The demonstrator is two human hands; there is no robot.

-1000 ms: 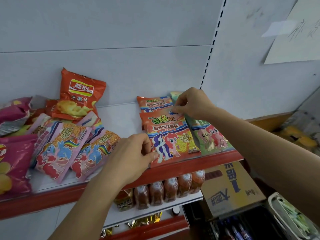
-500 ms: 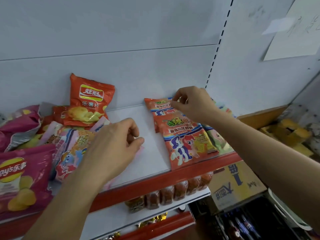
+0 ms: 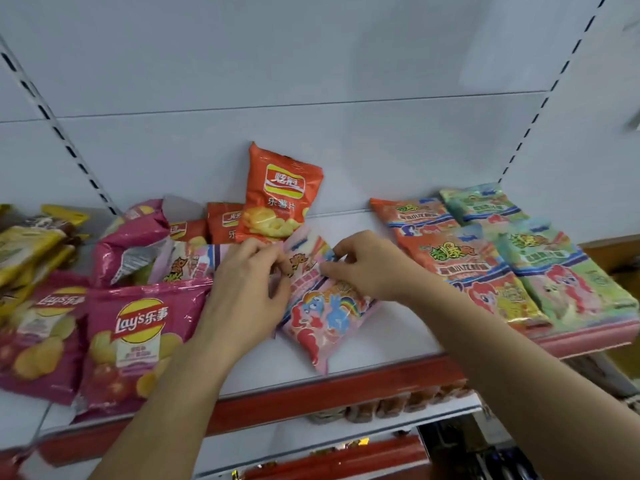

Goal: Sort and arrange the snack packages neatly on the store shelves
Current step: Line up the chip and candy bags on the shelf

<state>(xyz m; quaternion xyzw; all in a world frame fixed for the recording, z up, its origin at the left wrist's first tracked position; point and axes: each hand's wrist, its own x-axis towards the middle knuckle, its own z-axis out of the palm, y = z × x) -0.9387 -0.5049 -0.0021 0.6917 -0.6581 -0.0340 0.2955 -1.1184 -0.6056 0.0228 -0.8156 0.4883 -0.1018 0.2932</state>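
Observation:
A pink pony snack pack lies tilted on the white shelf in the middle. My left hand grips its left edge with curled fingers. My right hand pinches its upper right edge. To the right, orange pony packs and green pony packs lie in neat overlapping rows. More pink pony packs sit partly hidden behind my left hand.
An orange chip bag leans upright on the back wall, smaller orange bags beside it. Magenta Lay's bags and yellow bags crowd the left. A red shelf edge runs along the front; a lower shelf holds brown packs.
The view swung left. My right hand left the orange packs and came to the pink pack. My left hand moved onto the same pack; both now hold it.

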